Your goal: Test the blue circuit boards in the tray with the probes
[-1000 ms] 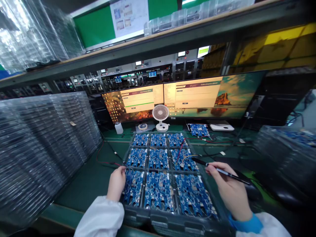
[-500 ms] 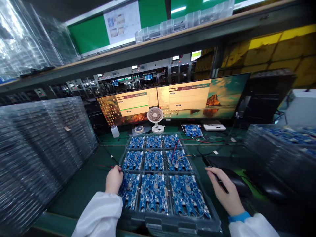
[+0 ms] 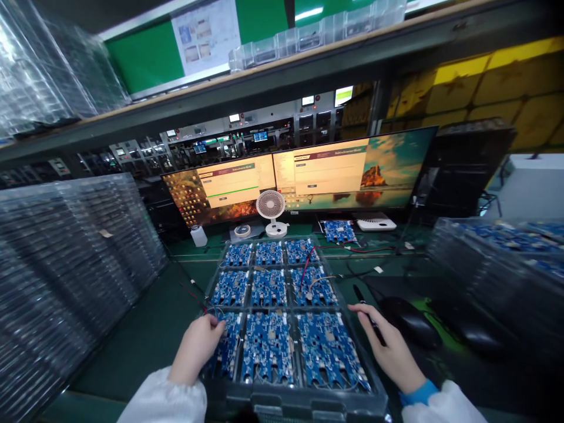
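A clear plastic tray (image 3: 321,398) holds blue circuit boards in rows of three. My left hand (image 3: 198,346) is closed at the tray's left edge, over the front-left board (image 3: 230,346); its fingertips pinch something I cannot make out, near thin wires. To the right of the tray, my right hand (image 3: 390,349) is wrapped round a black pen (image 3: 372,323), which points up and left. Red and yellow wires lie over the middle-right board (image 3: 315,286).
Stacked plastic trays (image 3: 79,247) stand at the left, and trays with boards (image 3: 497,252) at the right. Behind are a small white fan (image 3: 271,205) and two monitors (image 3: 330,176). Two black mice (image 3: 412,323) lie at the right.
My left hand has moved slightly down, its fingertips now further over the front-left board. My right hand, still round the pen, has shifted a little left and down. The whole view has shifted slightly.
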A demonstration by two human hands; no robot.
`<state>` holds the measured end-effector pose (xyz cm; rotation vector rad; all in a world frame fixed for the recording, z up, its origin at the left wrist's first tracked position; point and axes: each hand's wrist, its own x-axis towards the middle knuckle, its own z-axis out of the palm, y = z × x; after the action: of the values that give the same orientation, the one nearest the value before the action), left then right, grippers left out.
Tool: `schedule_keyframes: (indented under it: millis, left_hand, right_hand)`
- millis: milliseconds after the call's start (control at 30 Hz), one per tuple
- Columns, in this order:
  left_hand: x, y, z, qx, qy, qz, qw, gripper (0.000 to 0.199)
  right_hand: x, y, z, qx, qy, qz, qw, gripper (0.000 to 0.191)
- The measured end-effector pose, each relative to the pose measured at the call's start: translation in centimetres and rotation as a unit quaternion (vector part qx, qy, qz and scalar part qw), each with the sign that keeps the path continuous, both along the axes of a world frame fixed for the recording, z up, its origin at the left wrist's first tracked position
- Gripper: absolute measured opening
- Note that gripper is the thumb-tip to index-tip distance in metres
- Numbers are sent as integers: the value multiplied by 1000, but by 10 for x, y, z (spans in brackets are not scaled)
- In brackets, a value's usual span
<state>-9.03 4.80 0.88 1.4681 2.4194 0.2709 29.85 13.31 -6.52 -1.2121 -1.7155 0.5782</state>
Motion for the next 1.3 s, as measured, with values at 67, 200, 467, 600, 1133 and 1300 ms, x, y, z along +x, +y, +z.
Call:
schedule_keyframes:
  millis: [67, 200, 467, 600, 1133, 1300]
  left_hand:
    - [4, 4, -3, -15, 54, -10, 998, 23]
    - [9, 9, -5, -39, 97, -26, 994, 24]
    - [5, 3, -4, 0, 42, -19, 999, 27]
    - [11, 2, 3, 26, 45, -41, 998, 24]
    - [46, 89, -21, 167, -391, -140, 894, 22]
    - [63, 128, -32, 193, -360, -154, 900, 22]
  right_hand:
    - [-2, -2, 0, -6, -1, 12, 1000, 39]
    - [-3, -3, -1, -8, -5, 20, 1000, 39]
    - [-8, -3, -2, 13, -22, 31, 999, 33]
    - [-9, -4, -1, 19, -21, 32, 999, 32]
    - [-10, -3, -3, 4, -30, 35, 999, 30]
    - [-11, -4, 0, 2, -33, 39, 999, 30]
